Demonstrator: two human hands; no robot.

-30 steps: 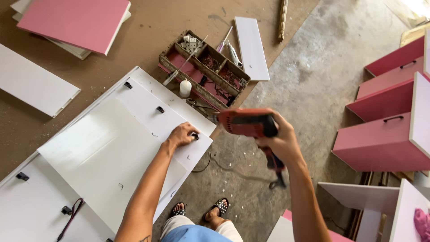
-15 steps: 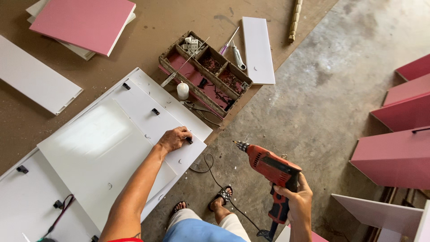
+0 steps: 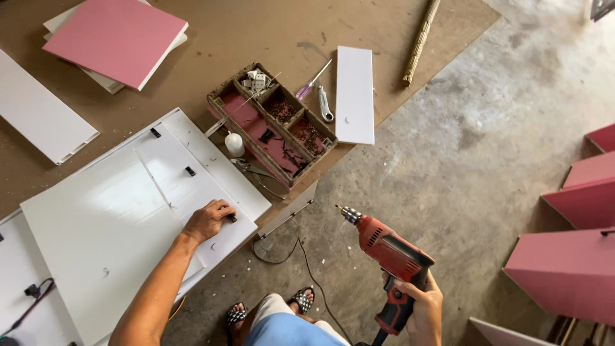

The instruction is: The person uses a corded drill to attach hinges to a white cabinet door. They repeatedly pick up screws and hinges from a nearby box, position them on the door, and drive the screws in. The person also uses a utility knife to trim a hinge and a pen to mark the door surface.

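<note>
on the workshop floor, drill in my right hand (image 3: 424,306), left hand (image 3: 208,220) on the white panel (image 3: 109,218).

right fist wrapped tight around the red drill (image 3: 391,253) handle, bit up and left, held over bare concrete, apart from the panel. left fingers pinch a small black fitting (image 3: 232,218) at the panel's edge. wooden parts tray (image 3: 272,123) just beyond.

One red drill (image 3: 391,253); one compartment tray (image 3: 272,125); one screwdriver (image 3: 314,80); one small white bottle (image 3: 234,145); two sandals (image 3: 269,307).
</note>
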